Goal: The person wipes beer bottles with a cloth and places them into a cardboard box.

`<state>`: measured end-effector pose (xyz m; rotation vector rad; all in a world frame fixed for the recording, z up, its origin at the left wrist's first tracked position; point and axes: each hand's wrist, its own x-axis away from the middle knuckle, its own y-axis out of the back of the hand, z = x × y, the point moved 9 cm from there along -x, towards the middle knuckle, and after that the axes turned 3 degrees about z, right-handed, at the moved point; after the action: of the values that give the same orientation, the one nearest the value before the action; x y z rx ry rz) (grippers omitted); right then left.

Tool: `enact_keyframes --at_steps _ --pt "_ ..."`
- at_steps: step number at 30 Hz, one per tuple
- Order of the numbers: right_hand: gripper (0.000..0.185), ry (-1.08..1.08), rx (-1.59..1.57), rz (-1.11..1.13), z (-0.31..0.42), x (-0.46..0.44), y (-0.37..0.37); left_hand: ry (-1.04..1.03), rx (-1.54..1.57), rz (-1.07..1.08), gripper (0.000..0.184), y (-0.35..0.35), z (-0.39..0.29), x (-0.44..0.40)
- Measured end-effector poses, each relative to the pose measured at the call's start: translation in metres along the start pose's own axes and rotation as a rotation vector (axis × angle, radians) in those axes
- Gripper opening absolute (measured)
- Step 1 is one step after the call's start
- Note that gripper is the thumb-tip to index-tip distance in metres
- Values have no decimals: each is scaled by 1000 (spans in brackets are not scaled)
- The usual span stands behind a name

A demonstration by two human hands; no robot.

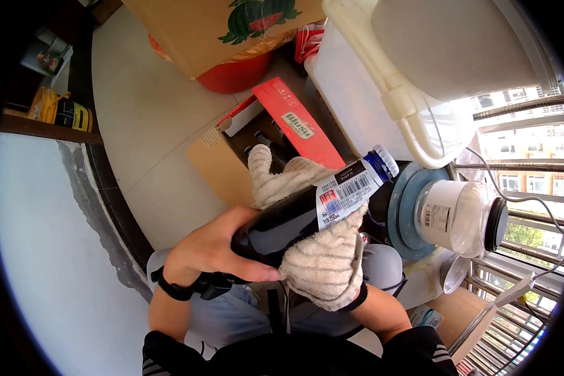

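A dark bottle [276,229] with a blue-and-silver cap and a white barcode label lies tilted across the middle, cap to the upper right. My left hand [216,247] grips its bottom end, thumb below and fingers above. A striped beige cloth [323,269] covers my right hand [332,263], which presses against the bottle's lower side; its fingers are hidden under the cloth. More of the cloth sticks out above the bottle. Behind it, an open red carton [301,125] holds several dark bottles.
A cardboard box [194,31] with a watermelon print stands over a red basin [238,74]. At right are a white plastic tub [351,81], a clear jar [454,216] with a black lid, and a barred window. Another cardboard box [464,313] sits at lower right.
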<state>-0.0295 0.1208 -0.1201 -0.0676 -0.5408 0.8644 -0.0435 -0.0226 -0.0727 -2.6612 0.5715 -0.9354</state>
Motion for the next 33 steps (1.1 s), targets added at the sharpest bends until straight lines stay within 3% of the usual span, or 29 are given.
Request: enact_keyframes --at_steps 4,6,10,19,22,26,30,31,33 --pt "48 490 735 -153 43 14 10 28 247 153 53 -24 6 -4" --pt "43 680 1015 -234 56 28 11 31 376 338 66 -42 11 -10" --pt "41 687 1041 -396 77 47 44 22 684 610 74 -82 8 -12" --pt "37 630 1143 -602 144 88 81 -34 689 786 75 -100 16 -27" --pt "36 600 1236 -576 163 97 76 -366 311 418 55 -86 -5 -34" --pt "34 562 1341 -494 170 100 60 -793 -257 148 61 -88 -28 -24" --pt "33 525 1410 -411 160 111 46 -863 -586 10 64 -107 -18 -22" --pt "32 512 1422 -391 157 115 43 -1009 -658 -89 63 -111 -20 -15" --pt "32 492 1441 -366 150 123 39 -1063 -708 -123 61 -122 -15 -14"
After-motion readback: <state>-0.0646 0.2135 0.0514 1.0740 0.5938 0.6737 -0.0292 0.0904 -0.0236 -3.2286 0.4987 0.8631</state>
